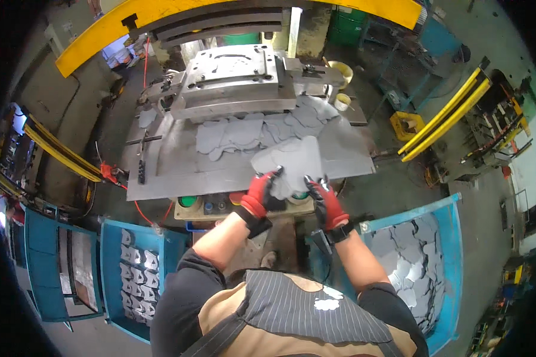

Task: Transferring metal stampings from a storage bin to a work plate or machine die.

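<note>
Both my hands wear red and black gloves. Between them, over the front edge of the steel table, is a small stack of flat grey sheet-metal blanks with wavy edges. My left hand grips the stack's left lower edge, and my right hand holds its right lower corner. More grey blanks lie overlapping on the table just beyond. Behind them stands a press die, a thick steel block with a bright top.
A blue bin of loose blanks stands at my right. Another blue bin with rows of formed parts is at my left. A black-handled tool lies on the table's left. Yellow guard posts flank the press. A yellow beam crosses above.
</note>
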Demonstrator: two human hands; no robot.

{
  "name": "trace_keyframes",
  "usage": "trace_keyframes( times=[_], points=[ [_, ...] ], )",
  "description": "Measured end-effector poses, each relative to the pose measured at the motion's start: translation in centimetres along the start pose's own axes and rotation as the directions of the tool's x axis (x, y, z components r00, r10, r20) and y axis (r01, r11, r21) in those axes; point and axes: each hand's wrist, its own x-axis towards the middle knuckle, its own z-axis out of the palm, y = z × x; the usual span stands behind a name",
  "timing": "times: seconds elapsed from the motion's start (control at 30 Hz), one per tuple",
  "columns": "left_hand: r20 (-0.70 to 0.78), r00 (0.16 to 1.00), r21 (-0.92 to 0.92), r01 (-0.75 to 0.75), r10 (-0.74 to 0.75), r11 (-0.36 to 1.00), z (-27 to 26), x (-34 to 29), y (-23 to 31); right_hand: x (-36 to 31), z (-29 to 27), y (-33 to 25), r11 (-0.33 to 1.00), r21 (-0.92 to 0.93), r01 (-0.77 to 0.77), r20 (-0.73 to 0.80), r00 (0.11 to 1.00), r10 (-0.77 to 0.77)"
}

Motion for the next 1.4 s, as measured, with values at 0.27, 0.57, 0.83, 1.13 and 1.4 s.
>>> trace_keyframes(
  times=[0.27, 0.57, 0.83, 1.13, 1.4],
  points=[
    [-0.121, 0.895, 0.502, -0.319, 0.43, 0.804, -16.0, 12.9, 11.7, 1.0, -0.2, 3.0, 0.833, 0.437, -0.338, 0.11, 0.94, 0.324],
    [-0.151, 0.614, 0.506, -0.625, 0.774, 0.594, -0.7, 8.4, 9.8, -11.8, -10.5, -4.5, 0.881, 0.323, -0.346, -0.308, 0.842, 0.444],
    [0.655, 0.751, 0.667, -0.627, 0.086, 0.401, 11.5, 3.0, -12.1, -23.5, -16.9, -8.4, 0.901, 0.328, -0.285, -0.544, 0.722, 0.426],
    [0.76, 0.543, 0.621, -0.769, -0.358, 0.153, 12.2, -2.9, -36.8, -44.6, -27.7, -8.4, 0.797, 0.138, -0.589, -0.673, 0.534, 0.511],
    [0.632, 0.617, 0.474, -0.787, -0.47, -0.396, 13.7, -3.9, -41.9, -66.3, -30.3, 1.4, 0.471, -0.023, -0.882, -0.683, 0.358, 0.636]
  ],
)
